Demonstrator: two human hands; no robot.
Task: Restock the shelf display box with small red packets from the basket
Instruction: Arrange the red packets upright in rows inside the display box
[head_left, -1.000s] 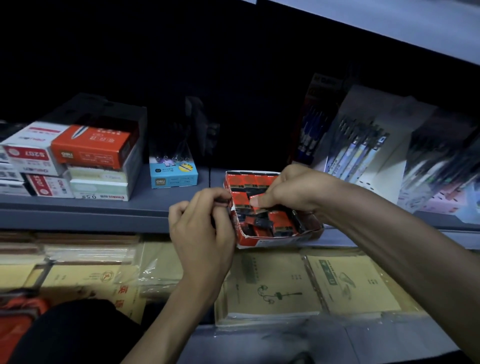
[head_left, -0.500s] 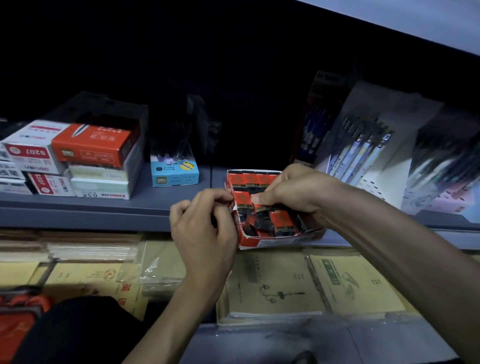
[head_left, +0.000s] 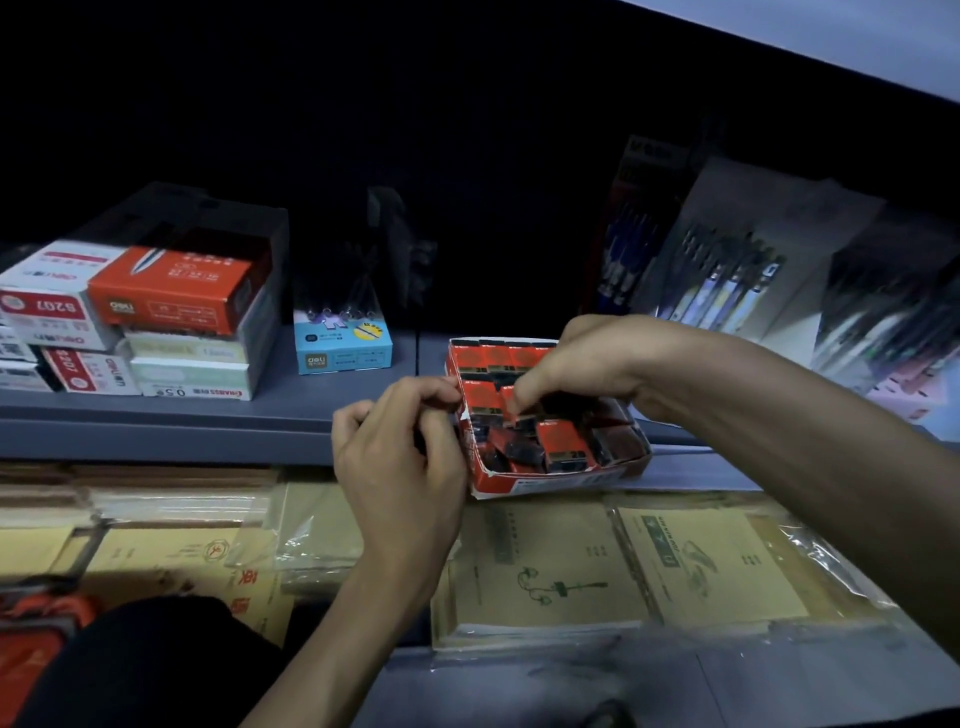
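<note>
- Your display box (head_left: 550, 475), red with an open top, sits at the front edge of the grey shelf (head_left: 208, 415), centre-right of the frame, its front wall overhanging the lip slightly.
- Small red packets (head_left: 558, 441) lie inside it: a neat row along the far wall, the nearer ones tumbled at mixed angles.
- Your right hand (head_left: 587, 364) reaches in from the right, above the far half of the box. Thumb and forefinger are pinched narrow on one red packet (head_left: 511, 402) near the left middle of the box.
- Your left hand (head_left: 400, 462) is at the box's left wall, fingers curled tight, fingertips pinched on the rim near its torn corner. Whether anything lies in the palm cannot be told.
- Upper left of the frame: stacked stationery boxes (head_left: 130, 322), white and red-orange, on the same shelf. A small blue box (head_left: 343, 345) stands between that stack and the display box.
- Right of the frame: packaged pens (head_left: 727, 280) lean against the back, blurred.
- Lower half of the frame: wrapped tan notebooks (head_left: 550, 566) lie flat on the tier below.
- Bottom left corner: an orange-red object (head_left: 31, 654), partly hidden; identity not confirmed.
</note>
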